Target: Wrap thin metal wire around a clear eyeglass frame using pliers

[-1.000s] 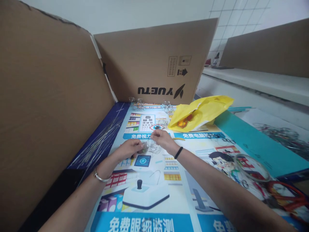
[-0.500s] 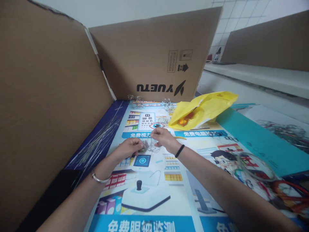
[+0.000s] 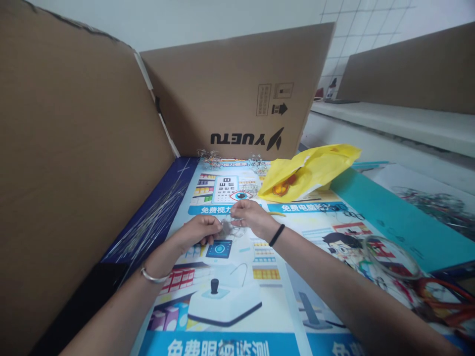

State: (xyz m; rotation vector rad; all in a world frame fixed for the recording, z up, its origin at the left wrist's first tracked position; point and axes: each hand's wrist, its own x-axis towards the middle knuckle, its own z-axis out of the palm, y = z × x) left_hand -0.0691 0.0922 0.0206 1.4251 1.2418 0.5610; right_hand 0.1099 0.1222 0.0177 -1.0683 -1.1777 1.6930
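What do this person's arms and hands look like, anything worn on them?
Both forearms are bare, with no sleeves in view. The left hand and right hand have no gloves. A thin silver bangle circles the left wrist, and a narrow black band circles the right wrist.

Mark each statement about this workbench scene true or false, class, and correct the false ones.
1. The left hand and right hand both pinch a small wire frame. True.
2. The yellow bag lies left of the hands. False: it lies to their right, further back on the poster.
3. A silver bangle sits on the left wrist. True.
4. The thin metal rods lie at the right edge. False: they lie on the left, beside the cardboard wall.
5. The black lettering on the back cardboard is upside down. True.
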